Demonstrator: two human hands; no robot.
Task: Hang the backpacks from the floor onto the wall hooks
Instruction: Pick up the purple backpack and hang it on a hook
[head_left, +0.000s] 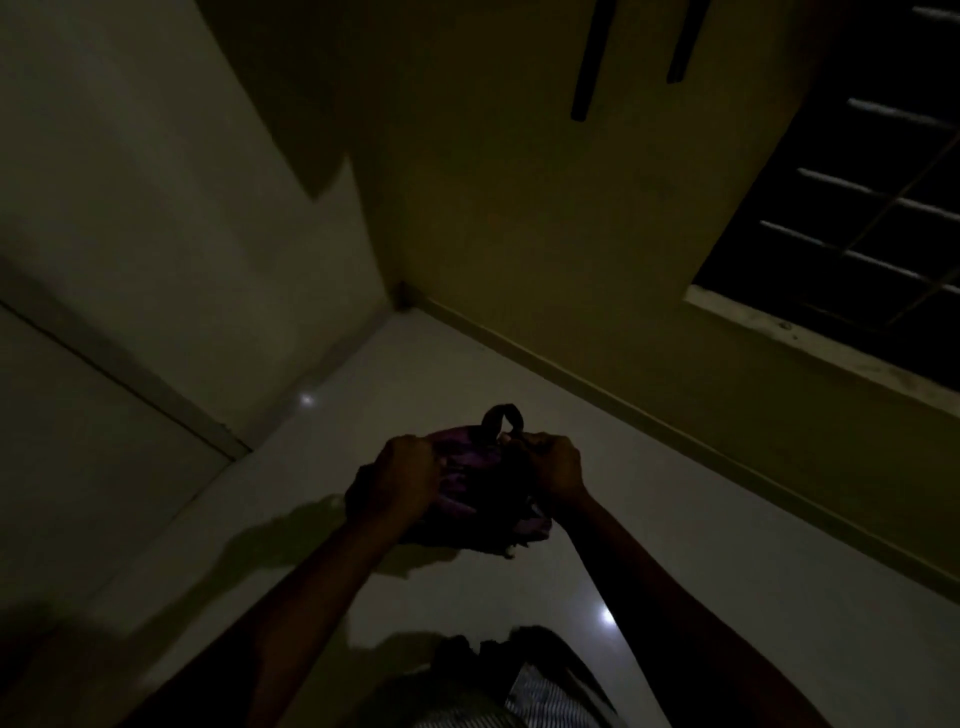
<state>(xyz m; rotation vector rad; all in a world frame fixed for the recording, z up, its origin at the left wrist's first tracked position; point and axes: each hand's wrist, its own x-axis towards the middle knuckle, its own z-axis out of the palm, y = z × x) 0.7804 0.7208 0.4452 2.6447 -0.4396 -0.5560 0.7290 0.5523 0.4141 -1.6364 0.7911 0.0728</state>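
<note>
1. Gripping a purple backpack (483, 488) at centre frame in the head view, both hands bunched into its upper fabric.
2. Closing the left hand (408, 478) over the pack's left shoulder, fingers curled tight into the cloth with no gap showing.
3. Pinching with the right hand (556, 465) at the pack's upper right, just beside the base of the dark carry loop (501, 418). Fingers folded in on cloth or strap, too dark to tell which.
4. Leaving that loop free: upright above both hands and, as far as can be seen, gripped by neither.
5. Holding the pack low over the glossy tiled floor (363, 384), shadow spread toward lower left. Cannot tell whether the base touches the tiles.
6. Showing no wall hook anywhere: only bare walls, a barred window (857, 208) at upper right, and two dark strips (587, 62) at top centre, not identifiable.
7. Lying at the bottom edge: a dark bundle (467, 649) beside striped cloth (545, 696). Possibly another bag, but not certain.
8. Judging the risks:
   - Slipping is likely if the pack is lifted by loose fabric instead of the loop.
   - Missing the hook is likely in light this dim, with the loop unguided by any finger.
   - Snagging or tripping is possible on trailing straps and the bundle near the feet.
</note>
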